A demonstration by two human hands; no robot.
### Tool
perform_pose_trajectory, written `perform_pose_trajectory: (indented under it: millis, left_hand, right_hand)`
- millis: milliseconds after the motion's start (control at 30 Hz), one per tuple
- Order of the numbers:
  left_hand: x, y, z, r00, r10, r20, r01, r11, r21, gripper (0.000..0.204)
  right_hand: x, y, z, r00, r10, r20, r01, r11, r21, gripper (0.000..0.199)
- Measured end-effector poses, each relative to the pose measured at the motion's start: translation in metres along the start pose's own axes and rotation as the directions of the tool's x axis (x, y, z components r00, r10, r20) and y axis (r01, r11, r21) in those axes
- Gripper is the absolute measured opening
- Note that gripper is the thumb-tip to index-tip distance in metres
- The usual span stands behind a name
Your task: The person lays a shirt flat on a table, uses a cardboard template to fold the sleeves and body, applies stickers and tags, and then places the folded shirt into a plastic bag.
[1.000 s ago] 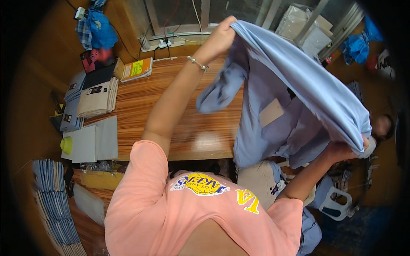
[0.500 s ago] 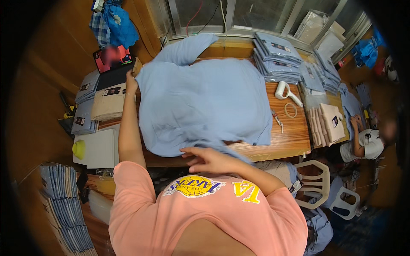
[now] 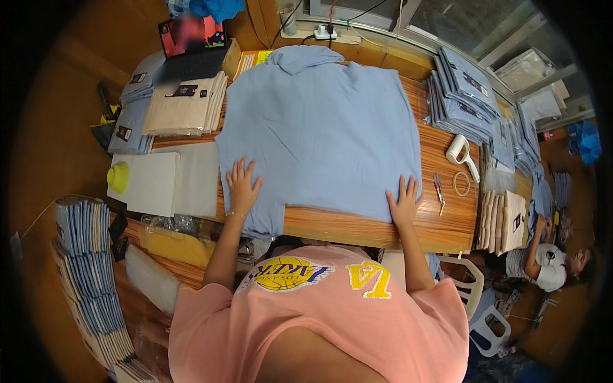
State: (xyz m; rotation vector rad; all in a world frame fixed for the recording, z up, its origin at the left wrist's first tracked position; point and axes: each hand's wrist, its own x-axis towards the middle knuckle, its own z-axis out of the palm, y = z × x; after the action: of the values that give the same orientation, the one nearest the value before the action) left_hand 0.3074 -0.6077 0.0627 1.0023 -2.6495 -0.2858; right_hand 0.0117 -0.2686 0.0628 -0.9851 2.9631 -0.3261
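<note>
A light blue long-sleeved top (image 3: 319,127) lies spread sideways on the wooden table (image 3: 377,233), nearly smooth. One sleeve is bunched at the far side, while the other hangs over the near table edge. Flat on the cloth at its near left, by the base of the near sleeve, rests my left hand (image 3: 242,186) with fingers spread. My right hand (image 3: 404,203) presses on the near right corner, also with fingers apart. Neither hand grips the fabric.
Bagged blue garments (image 3: 463,96) are piled at the far right. Nearby lie a white lint roller (image 3: 461,153), small snips (image 3: 438,191) and a tape ring (image 3: 461,183). Beige packs (image 3: 182,105) and a tablet (image 3: 195,35) stand at left. A co-worker (image 3: 543,258) sits at far right.
The top has gone from rumpled and moving to lying flat. My left hand came back from the far left edge onto it; my right hand moved right to its near corner.
</note>
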Motion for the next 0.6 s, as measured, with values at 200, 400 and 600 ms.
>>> perform_pose_trajectory:
  millis: [200, 400, 600]
  left_hand:
    - [-0.034, 0.013, -0.005, 0.978, -0.100, -0.183, 0.067, 0.981, -0.180, 0.039]
    - [-0.025, 0.008, -0.016, 0.966, -0.254, -0.047, 0.251, 0.965, -0.073, 0.033]
    - [-0.013, 0.003, -0.010, 0.991, -0.086, -0.106, 0.084, 0.996, -0.026, 0.038]
  right_hand:
    - [-0.018, 0.101, -0.012, 0.989, 0.081, -0.121, -0.082, 0.997, -0.003, 0.062]
    - [0.007, 0.146, -0.019, 0.959, 0.223, -0.174, -0.247, 0.960, -0.132, 0.066]
    - [-0.021, 0.053, -0.007, 0.997, -0.074, 0.036, 0.075, 0.997, -0.015, 0.064]
